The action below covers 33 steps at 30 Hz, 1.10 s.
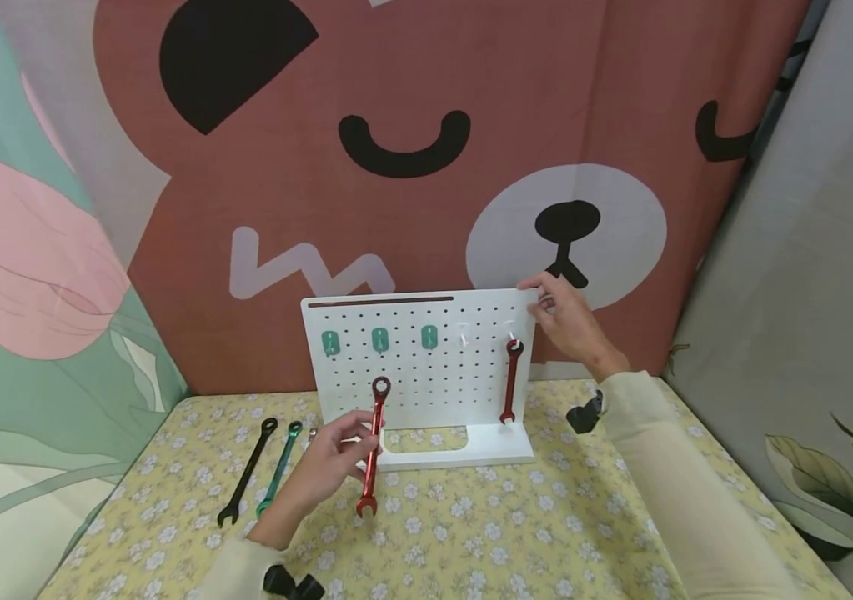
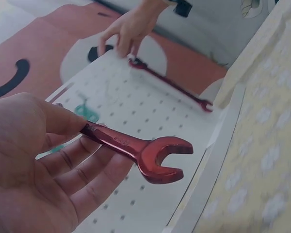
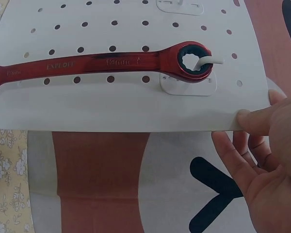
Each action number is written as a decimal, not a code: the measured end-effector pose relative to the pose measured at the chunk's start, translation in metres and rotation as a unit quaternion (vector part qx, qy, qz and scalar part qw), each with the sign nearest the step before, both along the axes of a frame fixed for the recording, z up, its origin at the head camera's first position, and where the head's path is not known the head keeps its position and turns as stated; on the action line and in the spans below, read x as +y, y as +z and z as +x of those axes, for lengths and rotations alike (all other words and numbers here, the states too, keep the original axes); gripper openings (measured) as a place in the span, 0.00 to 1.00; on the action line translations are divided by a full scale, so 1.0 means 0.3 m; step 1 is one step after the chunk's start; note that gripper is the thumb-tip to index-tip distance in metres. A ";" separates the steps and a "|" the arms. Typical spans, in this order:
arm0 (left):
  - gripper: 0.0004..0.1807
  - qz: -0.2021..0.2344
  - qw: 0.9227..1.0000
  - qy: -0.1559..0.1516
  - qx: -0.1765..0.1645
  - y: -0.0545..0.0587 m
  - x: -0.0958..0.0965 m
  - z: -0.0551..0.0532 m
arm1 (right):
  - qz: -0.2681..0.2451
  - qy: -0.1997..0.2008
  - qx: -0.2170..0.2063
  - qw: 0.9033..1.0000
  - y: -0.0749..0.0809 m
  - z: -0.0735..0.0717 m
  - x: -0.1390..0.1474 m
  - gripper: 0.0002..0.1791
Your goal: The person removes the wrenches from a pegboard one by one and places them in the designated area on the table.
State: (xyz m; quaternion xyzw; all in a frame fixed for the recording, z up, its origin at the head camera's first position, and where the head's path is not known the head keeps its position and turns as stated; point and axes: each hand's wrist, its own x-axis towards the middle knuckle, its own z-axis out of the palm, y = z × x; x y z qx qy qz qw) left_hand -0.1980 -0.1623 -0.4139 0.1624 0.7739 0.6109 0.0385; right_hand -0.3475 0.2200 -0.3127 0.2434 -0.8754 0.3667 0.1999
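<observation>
Head view, left hand point(image 1: 328, 462): pinches a red wrench point(image 1: 370, 477) mid-handle between thumb and fingers.
Red wrench: raised off the table, nearly upright, ring end up and open jaw down, in front of the board's lower left part.
Right hand point(image 1: 564, 321): pinches the board's upper right corner, thumb on the front face, fingers behind.
White pegboard point(image 1: 403, 383): stands on its base, with a dark red strip along part of its top edge.
Hung wrench point(image 1: 511, 383): also red, ring over a hook at the board's right side, open jaw hanging down.
Hooks: three on green plates point(image 1: 380, 339) to the left, then a clear one point(image 1: 464, 334) beside the hung wrench's own.
Left of the board: a black wrench point(image 1: 248, 472) and a green wrench point(image 1: 280, 467) lie side by side.
In the way: the left hand covers most of a small metallic thing point(image 1: 313, 433); its shape cannot be told.
Underneath: yellow floral tablecloth point(image 1: 464, 533).
Behind: brown cartoon-bear backdrop point(image 1: 396, 225).
</observation>
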 end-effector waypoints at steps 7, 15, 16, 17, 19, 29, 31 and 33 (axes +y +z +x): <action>0.20 -0.001 0.998 0.049 -0.029 -0.001 -0.110 0.051 | 0.001 -0.009 -0.010 1.000 0.003 0.002 -0.008 0.18; 0.25 -0.030 0.995 0.080 -0.051 -0.006 -0.231 0.069 | 0.001 -0.013 -0.009 1.000 0.002 0.002 -0.005 0.18; 0.25 -0.038 0.994 0.084 -0.052 -0.005 -0.245 0.071 | 0.002 -0.013 -0.009 1.000 0.002 0.001 -0.004 0.18; 0.25 -0.041 0.993 0.090 -0.057 -0.005 -0.259 0.073 | 0.003 -0.014 -0.009 1.000 0.001 0.001 -0.003 0.18; 0.25 -0.049 0.991 0.103 -0.066 -0.006 -0.286 0.074 | 0.003 -0.013 -0.007 1.000 0.001 0.001 -0.002 0.18; 0.27 -0.087 0.979 0.165 -0.079 -0.046 -0.426 0.063 | 0.006 -0.008 -0.005 1.000 -0.002 -0.003 -0.011 0.18; 0.27 -0.091 0.979 0.164 -0.085 -0.051 -0.445 0.053 | 0.006 -0.007 -0.003 1.000 -0.001 -0.003 -0.007 0.18; 0.27 -0.097 0.978 0.161 -0.087 -0.051 -0.461 0.045 | 0.005 -0.008 -0.003 1.000 0.001 -0.003 -0.002 0.18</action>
